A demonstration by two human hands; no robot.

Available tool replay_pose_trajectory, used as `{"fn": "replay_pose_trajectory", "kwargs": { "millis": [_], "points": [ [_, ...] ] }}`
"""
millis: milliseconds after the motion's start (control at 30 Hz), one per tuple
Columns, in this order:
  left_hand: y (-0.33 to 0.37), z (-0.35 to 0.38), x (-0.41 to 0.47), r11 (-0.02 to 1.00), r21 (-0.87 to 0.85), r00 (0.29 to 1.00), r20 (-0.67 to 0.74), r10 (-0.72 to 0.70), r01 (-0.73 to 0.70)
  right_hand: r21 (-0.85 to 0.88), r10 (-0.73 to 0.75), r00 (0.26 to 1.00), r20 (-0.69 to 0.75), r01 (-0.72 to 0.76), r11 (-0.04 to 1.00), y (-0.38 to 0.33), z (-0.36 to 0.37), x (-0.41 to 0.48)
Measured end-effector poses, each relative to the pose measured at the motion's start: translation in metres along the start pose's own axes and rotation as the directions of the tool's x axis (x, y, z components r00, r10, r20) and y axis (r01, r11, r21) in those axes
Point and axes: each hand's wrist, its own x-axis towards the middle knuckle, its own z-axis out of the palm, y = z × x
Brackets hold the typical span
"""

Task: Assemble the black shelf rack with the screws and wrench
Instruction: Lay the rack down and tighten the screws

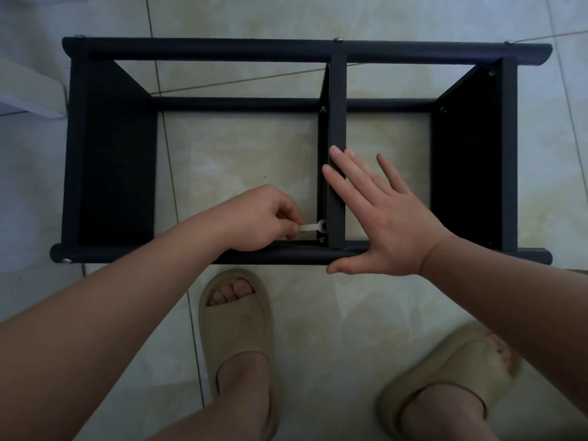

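Note:
The black shelf rack [108,148] stands on the tiled floor, seen from above, with two side panels and a middle divider between round rails. My left hand [261,218] pinches a small flat silver wrench [313,226] whose head sits on a screw at the divider's near left side, just above another screw [322,239]. My right hand [378,214] lies flat with straight fingers, pressing on the middle divider [337,128] and the near rail. More screw heads show at the far rail [338,40] and at the rack's corners.
My two feet in beige slippers [235,316] stand on the floor just in front of the rack. A pale object [28,90] lies at the left edge beside the rack's far left corner.

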Motion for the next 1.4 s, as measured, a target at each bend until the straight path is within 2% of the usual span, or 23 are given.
{"fn": "replay_pose_trajectory", "kwargs": {
  "millis": [100, 233, 300, 400, 533, 633, 833, 1033, 1200, 1400],
  "points": [
    [0.002, -0.002, 0.001, 0.988, 0.146, 0.993, -0.094, 0.067, -0.053, 0.006, 0.002, 1.0, 0.008, -0.002, 1.0, 0.0, -0.001, 0.0],
    [0.008, -0.004, 0.002, 0.967, 0.225, 0.984, -0.103, 0.149, -0.123, 0.005, 0.004, 1.0, 0.012, -0.004, 1.0, -0.001, -0.001, 0.0],
    [0.012, -0.004, 0.002, 0.979, 0.154, 0.982, -0.112, 0.152, -0.134, 0.008, 0.003, 1.0, 0.009, -0.003, 1.0, 0.0, -0.001, 0.0],
    [0.018, 0.0, 0.003, 0.982, -0.147, 0.987, -0.127, 0.098, -0.116, 0.01, 0.0, 1.0, 0.004, 0.0, 1.0, 0.0, -0.001, 0.0],
    [0.021, 0.007, 0.004, 0.859, -0.506, 0.994, -0.015, -0.104, 0.082, 0.012, -0.002, 1.0, 0.004, 0.002, 1.0, 0.0, 0.0, 0.0],
    [0.022, 0.011, 0.006, 0.751, -0.644, 0.983, 0.009, -0.184, 0.147, 0.013, -0.001, 1.0, 0.005, 0.001, 1.0, 0.0, 0.0, 0.0],
    [0.024, 0.011, 0.012, 0.679, -0.718, 0.948, -0.087, -0.305, 0.153, 0.012, 0.006, 1.0, 0.019, -0.006, 1.0, -0.001, -0.001, 0.001],
    [0.027, 0.011, 0.015, 0.621, -0.768, 0.958, -0.037, -0.285, 0.155, 0.014, 0.006, 1.0, 0.022, -0.006, 1.0, -0.001, -0.003, 0.0],
    [0.028, 0.012, 0.014, 0.628, -0.757, 0.965, 0.011, -0.263, 0.18, 0.009, 0.007, 1.0, 0.015, -0.007, 1.0, -0.001, -0.003, 0.0],
    [0.026, 0.011, 0.012, 0.703, -0.682, 0.962, 0.0, -0.274, 0.2, 0.013, 0.005, 1.0, 0.009, -0.005, 1.0, -0.001, -0.001, 0.0]
  ]
}}
